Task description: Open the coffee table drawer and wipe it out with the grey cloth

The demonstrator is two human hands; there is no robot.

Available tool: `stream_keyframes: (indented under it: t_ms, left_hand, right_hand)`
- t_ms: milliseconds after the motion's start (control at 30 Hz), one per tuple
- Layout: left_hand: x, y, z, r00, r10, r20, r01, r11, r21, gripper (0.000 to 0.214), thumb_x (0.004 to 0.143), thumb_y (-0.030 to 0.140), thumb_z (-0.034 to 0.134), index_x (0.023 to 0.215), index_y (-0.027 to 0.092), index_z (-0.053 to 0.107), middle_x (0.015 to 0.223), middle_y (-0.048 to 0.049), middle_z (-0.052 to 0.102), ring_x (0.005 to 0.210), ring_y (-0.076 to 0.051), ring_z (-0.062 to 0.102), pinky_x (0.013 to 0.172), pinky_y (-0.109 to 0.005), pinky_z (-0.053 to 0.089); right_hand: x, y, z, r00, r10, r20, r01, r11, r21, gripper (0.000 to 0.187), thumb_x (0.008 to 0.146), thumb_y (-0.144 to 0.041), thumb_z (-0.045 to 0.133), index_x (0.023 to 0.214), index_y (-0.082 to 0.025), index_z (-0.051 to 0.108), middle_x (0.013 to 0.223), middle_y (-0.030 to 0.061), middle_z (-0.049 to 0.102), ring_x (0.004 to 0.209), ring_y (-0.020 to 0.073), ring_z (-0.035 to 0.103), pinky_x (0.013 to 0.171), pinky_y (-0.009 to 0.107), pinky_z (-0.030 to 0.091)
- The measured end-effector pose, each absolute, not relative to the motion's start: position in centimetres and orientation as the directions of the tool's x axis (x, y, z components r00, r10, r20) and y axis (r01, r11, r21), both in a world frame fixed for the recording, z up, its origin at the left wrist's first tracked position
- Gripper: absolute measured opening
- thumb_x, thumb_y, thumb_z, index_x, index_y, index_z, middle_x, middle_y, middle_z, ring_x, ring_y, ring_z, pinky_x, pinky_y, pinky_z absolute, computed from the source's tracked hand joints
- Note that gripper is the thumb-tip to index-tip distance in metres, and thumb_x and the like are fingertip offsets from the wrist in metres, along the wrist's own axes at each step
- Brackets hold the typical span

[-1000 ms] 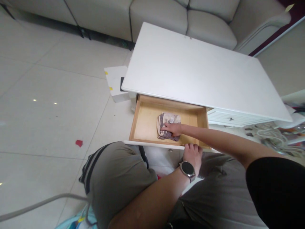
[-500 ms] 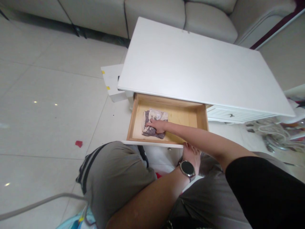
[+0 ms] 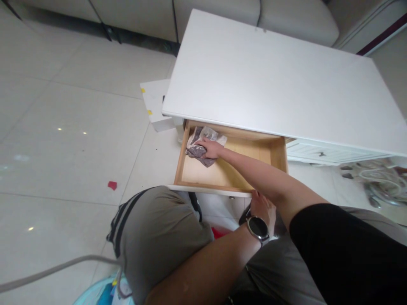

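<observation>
A wooden drawer (image 3: pixel 199 173) is pulled out from the white coffee table (image 3: pixel 273 80). Inside it, near its back left corner, lies a grey-brown and cream patterned cloth (image 3: pixel 208 162), bunched up. My right hand (image 3: pixel 212 148) presses down on the cloth, fingers curled into its folds. At the right part of the drawer's front edge, my left hand (image 3: pixel 263 209), with a watch (image 3: pixel 257 227) on the wrist, is closed over the front panel. Its fingertips are partly hidden by my right forearm.
A grey sofa (image 3: pixel 216 19) runs behind the table. A white box (image 3: pixel 155 95) stands by the table's left end. Cables (image 3: pixel 372 176) lie on the floor at right. Low at left are a grey hose (image 3: pixel 63 267) and a light-blue tub (image 3: pixel 87 294). A red scrap (image 3: pixel 112 185) lies on the tiles.
My right hand has moved the cloth from the drawer's front left toward its back left, and the cloth is more crumpled. My left hand stays at the drawer front. The view has shifted slightly.
</observation>
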State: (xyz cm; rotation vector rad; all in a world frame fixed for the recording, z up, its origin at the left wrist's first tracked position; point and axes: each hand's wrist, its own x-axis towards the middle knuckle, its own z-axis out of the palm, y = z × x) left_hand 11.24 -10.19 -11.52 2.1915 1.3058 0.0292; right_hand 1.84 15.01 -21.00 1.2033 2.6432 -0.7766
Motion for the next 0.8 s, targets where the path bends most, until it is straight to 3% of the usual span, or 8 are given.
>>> stream_keyframes:
  t_ms: [133,333,433,500,633,733,800]
  left_hand:
    - [10.8,-10.7,-10.7,0.557,0.792,-0.251,0.814,-0.461,0.352,0.040,0.100,0.019,0.048,0.134,0.025,0.067,0.118,-0.0101,0.067,0.111,-0.029,0.053,0.097,-0.047,0.045]
    - [10.8,-10.4,-10.6,0.538,0.821,-0.189,0.810,-0.442,0.385,0.038,0.102,0.017,0.042,0.134,0.023,0.063,0.108,-0.0096,0.061,0.100,-0.025,0.051,0.086,-0.042,0.043]
    - [10.8,-10.3,-10.8,0.534,0.825,-0.184,0.810,-0.437,0.392,0.038,0.103,0.018,0.041,0.136,0.022,0.061,0.110,-0.0089,0.061,0.100,-0.025,0.051,0.088,-0.044,0.043]
    - [10.9,-10.3,-10.8,0.534,0.825,-0.185,0.809,-0.435,0.395,0.038,0.103,0.018,0.043,0.136,0.020,0.060,0.111,-0.0090,0.061,0.101,-0.026,0.052,0.087,-0.044,0.044]
    - [10.9,-10.3,-10.7,0.545,0.815,-0.195,0.805,-0.445,0.393,0.037,0.103,0.018,0.043,0.136,0.021,0.060,0.111,-0.0094,0.061,0.101,-0.027,0.053,0.086,-0.045,0.045]
    - [10.9,-10.2,-10.5,0.547,0.812,-0.202,0.810,-0.453,0.373,0.037,0.103,0.016,0.041,0.135,0.022,0.060,0.110,-0.0093,0.062,0.102,-0.027,0.054,0.087,-0.046,0.045]
    - [11.0,-10.2,-10.3,0.547,0.813,-0.197,0.812,-0.459,0.361,0.037,0.103,0.016,0.042,0.134,0.022,0.061,0.109,-0.0094,0.062,0.102,-0.027,0.054,0.088,-0.046,0.045]
  right_hand:
    - [7.1,15.4,-20.2,-0.647,0.669,-0.365,0.762,0.551,-0.341,0.085,0.075,-0.043,0.080,0.152,-0.029,0.047,0.139,0.0096,0.051,0.116,0.0298,0.060,0.097,0.037,0.047]
    - [18.9,13.0,-18.5,-0.462,0.751,-0.472,0.865,0.499,-0.053,0.092,0.072,-0.043,0.080,0.155,-0.035,0.042,0.152,0.0136,0.045,0.123,0.0381,0.056,0.096,0.045,0.047]
    - [23.1,11.0,-18.1,-0.391,0.788,-0.475,0.852,0.505,0.137,0.075,0.084,-0.030,0.069,0.154,-0.041,0.045,0.162,0.0126,0.037,0.137,0.0454,0.042,0.101,0.056,0.042]
    - [24.8,10.1,-17.8,-0.363,0.801,-0.475,0.839,0.503,0.207,0.063,0.092,-0.022,0.057,0.152,-0.042,0.049,0.162,0.0134,0.039,0.136,0.0432,0.043,0.099,0.055,0.041]
    - [27.1,9.8,-15.8,-0.459,0.755,-0.468,0.761,0.606,0.233,0.046,0.098,-0.018,0.045,0.137,-0.031,0.066,0.142,0.0175,0.058,0.120,0.0351,0.053,0.095,0.051,0.040]
    - [28.9,10.4,-13.6,-0.573,0.670,-0.472,0.668,0.715,0.205,0.037,0.097,-0.018,0.048,0.122,-0.024,0.075,0.129,0.0171,0.066,0.118,0.0340,0.050,0.099,0.051,0.035]
    - [29.9,10.5,-12.6,-0.553,0.687,-0.472,0.666,0.705,0.246,0.037,0.096,-0.017,0.048,0.118,-0.023,0.076,0.131,0.0152,0.065,0.121,0.0355,0.047,0.100,0.053,0.033]
